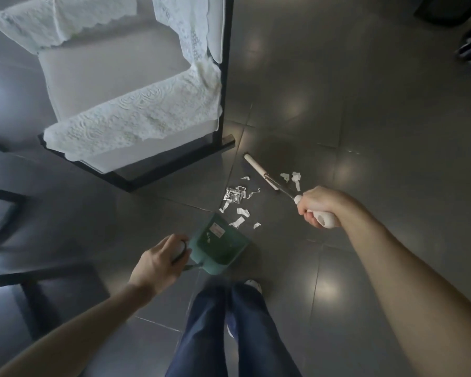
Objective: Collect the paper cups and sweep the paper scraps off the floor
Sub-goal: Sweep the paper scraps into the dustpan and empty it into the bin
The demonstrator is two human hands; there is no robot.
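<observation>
Armchair (98, 85) draped in lace sits at upper left, its dark base close to the litter — a scrap flicked under it would be hard to reach. Moving right, the person's left hand (161, 261) curls round the handle of the green dustpan (219, 244), which rests on the tiled floor (365, 118) with its mouth facing the mess; if that lip lifts or the pan slides back, pieces would likely slip beneath it. Just beyond the mouth lie the paper scraps (239, 210) and a small foil sachet (234, 196), scattered loosely, a few bits already inside the pan. Further right, the right hand (317, 205) grips the white handle of a flat sweeper (260, 171), its head resting past most of the scraps — too fast a stroke could scatter the light pieces sideways, and those behind the head risk being missed. No paper cups are visible.
</observation>
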